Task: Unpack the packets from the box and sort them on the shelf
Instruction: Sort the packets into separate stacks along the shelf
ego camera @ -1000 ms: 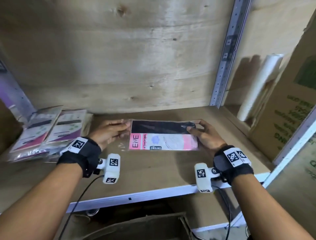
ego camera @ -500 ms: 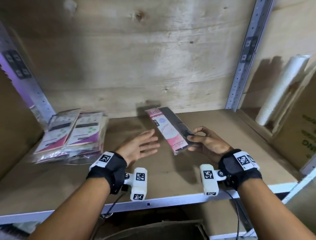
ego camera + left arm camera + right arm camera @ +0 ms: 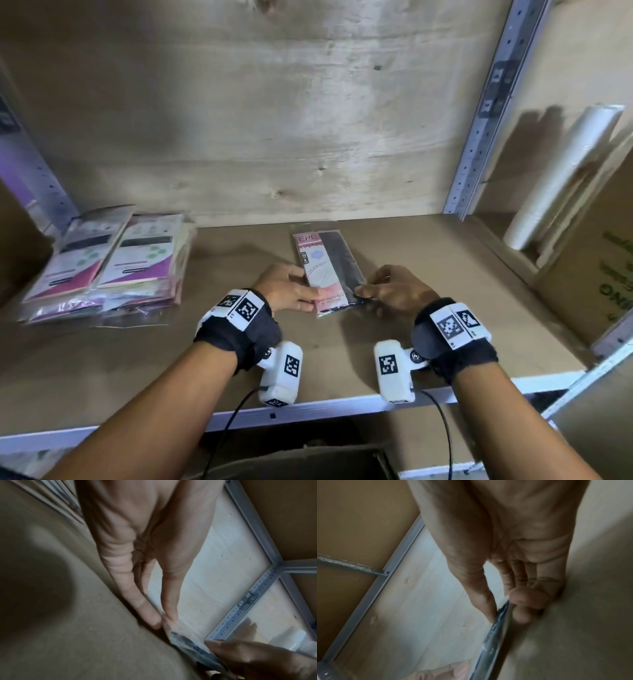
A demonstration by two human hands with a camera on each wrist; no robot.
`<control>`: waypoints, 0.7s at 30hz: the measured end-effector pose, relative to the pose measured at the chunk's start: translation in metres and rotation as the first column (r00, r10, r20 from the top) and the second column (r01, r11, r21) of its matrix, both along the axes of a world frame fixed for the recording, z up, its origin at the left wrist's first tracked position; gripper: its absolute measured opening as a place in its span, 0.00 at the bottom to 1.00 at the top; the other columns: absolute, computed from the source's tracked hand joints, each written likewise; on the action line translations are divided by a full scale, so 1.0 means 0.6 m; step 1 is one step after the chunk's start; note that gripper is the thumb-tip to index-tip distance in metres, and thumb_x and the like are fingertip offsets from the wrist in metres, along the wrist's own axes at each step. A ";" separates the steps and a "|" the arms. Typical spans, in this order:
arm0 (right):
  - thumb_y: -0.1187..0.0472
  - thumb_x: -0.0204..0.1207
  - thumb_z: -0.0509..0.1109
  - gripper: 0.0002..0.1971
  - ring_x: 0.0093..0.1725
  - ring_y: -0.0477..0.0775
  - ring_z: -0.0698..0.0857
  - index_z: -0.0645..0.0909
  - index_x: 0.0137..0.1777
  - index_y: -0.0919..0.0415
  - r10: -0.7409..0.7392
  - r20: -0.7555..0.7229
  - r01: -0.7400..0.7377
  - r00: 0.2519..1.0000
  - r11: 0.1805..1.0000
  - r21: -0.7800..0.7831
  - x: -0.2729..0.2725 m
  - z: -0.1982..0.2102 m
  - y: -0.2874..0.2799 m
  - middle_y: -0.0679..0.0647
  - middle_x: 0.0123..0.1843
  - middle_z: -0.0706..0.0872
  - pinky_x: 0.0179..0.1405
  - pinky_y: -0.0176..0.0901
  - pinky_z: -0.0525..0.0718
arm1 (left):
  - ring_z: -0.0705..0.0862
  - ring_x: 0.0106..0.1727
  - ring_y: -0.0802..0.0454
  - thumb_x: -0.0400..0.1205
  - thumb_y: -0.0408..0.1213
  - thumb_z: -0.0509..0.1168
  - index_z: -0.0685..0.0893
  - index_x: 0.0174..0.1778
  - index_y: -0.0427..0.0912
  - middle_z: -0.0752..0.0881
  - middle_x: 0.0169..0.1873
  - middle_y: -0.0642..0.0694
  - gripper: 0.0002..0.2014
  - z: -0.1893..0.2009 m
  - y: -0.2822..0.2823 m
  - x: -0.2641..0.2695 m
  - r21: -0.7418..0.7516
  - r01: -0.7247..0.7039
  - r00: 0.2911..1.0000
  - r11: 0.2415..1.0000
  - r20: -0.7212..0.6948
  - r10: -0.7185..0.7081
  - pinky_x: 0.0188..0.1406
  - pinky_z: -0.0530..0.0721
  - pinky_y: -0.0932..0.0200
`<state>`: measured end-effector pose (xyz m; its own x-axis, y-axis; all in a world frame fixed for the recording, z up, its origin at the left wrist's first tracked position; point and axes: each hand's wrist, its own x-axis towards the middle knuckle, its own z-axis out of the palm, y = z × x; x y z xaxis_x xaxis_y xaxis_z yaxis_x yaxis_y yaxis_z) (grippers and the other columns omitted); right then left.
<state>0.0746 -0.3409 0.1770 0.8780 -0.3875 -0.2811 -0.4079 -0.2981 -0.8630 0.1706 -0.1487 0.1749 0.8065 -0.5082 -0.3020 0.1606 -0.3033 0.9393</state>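
On the shelf, packet now two-handed.

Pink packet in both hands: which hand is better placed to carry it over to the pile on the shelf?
Probably the left hand. It already pinches the pink packet on the side facing the pile; the right hand would have to cross over.

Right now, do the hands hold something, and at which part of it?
Both hold the pink and black packet at its near end: left hand pinches the left edge, right hand the right edge.
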 end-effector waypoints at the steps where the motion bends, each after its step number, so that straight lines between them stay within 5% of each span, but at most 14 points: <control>1: 0.61 0.74 0.79 0.12 0.26 0.55 0.80 0.79 0.45 0.64 0.003 -0.015 -0.004 1.000 1.000 -0.026 -0.001 0.000 -0.004 0.62 0.35 0.87 0.29 0.46 0.80 | 0.91 0.37 0.46 0.70 0.21 0.79 0.78 0.65 0.27 0.88 0.53 0.35 0.27 0.001 -0.003 0.000 0.016 -0.022 1.000 1.000 0.010 0.022 0.34 0.91 0.58; 4: 0.54 0.69 0.82 0.14 0.32 0.56 0.83 0.85 0.45 0.63 -0.026 -0.034 0.023 0.999 0.995 -0.101 -0.001 0.000 -0.017 0.61 0.38 0.89 0.36 0.48 0.81 | 0.92 0.40 0.43 0.67 0.25 0.82 0.84 0.46 0.37 0.90 0.51 0.34 0.17 0.004 -0.011 0.002 0.095 -0.047 0.997 0.994 0.073 0.040 0.45 0.92 0.48; 7: 0.53 0.66 0.83 0.15 0.35 0.55 0.85 0.87 0.44 0.62 -0.058 -0.007 0.057 0.998 0.994 -0.090 0.001 -0.004 -0.023 0.62 0.41 0.92 0.42 0.51 0.86 | 0.91 0.37 0.48 0.69 0.28 0.82 0.82 0.39 0.44 0.90 0.43 0.40 0.15 0.013 -0.019 -0.001 0.199 -0.073 0.993 0.977 0.108 0.052 0.41 0.92 0.53; 11: 0.57 0.68 0.82 0.10 0.45 0.61 0.91 0.88 0.45 0.61 -0.034 -0.009 0.033 0.999 0.997 -0.075 0.006 -0.006 -0.022 0.61 0.45 0.93 0.57 0.59 0.89 | 0.90 0.46 0.40 0.76 0.21 0.74 0.83 0.47 0.34 0.89 0.53 0.32 0.09 0.023 -0.030 -0.013 0.226 -0.017 0.999 0.974 0.036 0.009 0.47 0.90 0.50; 15: 0.59 0.70 0.81 0.09 0.44 0.60 0.92 0.89 0.48 0.61 -0.042 -0.014 0.041 0.999 0.997 -0.073 0.005 -0.005 -0.032 0.60 0.47 0.92 0.53 0.55 0.91 | 0.86 0.60 0.30 0.78 0.15 0.67 0.77 0.64 0.22 0.83 0.63 0.26 0.18 0.035 -0.044 -0.031 0.199 0.020 1.000 0.980 0.009 -0.022 0.55 0.87 0.46; 21: 0.59 0.73 0.79 0.13 0.39 0.56 0.86 0.89 0.56 0.63 -0.081 -0.040 0.076 0.996 0.991 -0.113 -0.011 0.009 -0.075 0.61 0.49 0.91 0.52 0.51 0.90 | 0.86 0.60 0.29 0.77 0.15 0.69 0.77 0.65 0.21 0.83 0.63 0.25 0.19 0.042 -0.096 -0.038 0.206 0.058 0.998 0.977 -0.002 -0.058 0.60 0.86 0.43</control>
